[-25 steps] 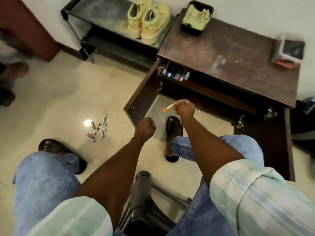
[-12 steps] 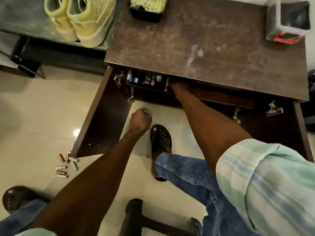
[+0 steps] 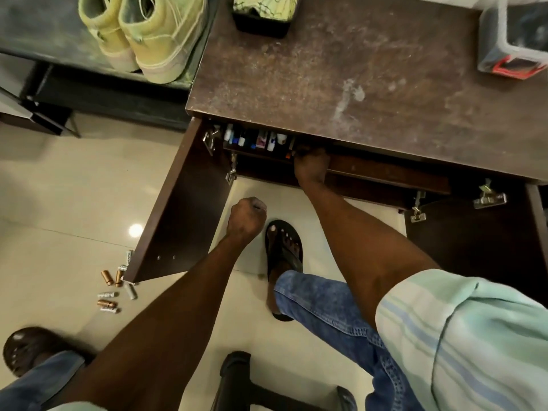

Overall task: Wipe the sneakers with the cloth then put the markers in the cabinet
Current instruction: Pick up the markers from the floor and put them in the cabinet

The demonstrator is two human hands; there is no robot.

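My right hand [image 3: 311, 169] reaches onto the upper shelf of the open brown cabinet [image 3: 355, 84], its fingers closed on an orange marker [image 3: 288, 156] at the shelf's front edge. The fingertips are partly hidden under the cabinet top. Several markers [image 3: 255, 140] stand in a row on the shelf just left of that hand. My left hand [image 3: 247, 218] hangs as a closed fist in front of the cabinet opening, above the floor. The pale yellow-green sneakers [image 3: 142, 34] sit on the low dark rack at the upper left. The yellow-green cloth [image 3: 264, 5] lies in a black tray on the cabinet top.
The left cabinet door [image 3: 178, 209] stands open toward me; the right door [image 3: 474, 247] is open too. Several small batteries [image 3: 111, 292] lie on the tiled floor by the left door. A grey-and-red box [image 3: 513, 51] sits on the cabinet's right. A black chair frame [image 3: 237, 378] is below me.
I have leaned in closer to the cabinet. My right hand carried the orange marker from mid-air to the upper shelf beside the other markers. My left fist has stayed in place.
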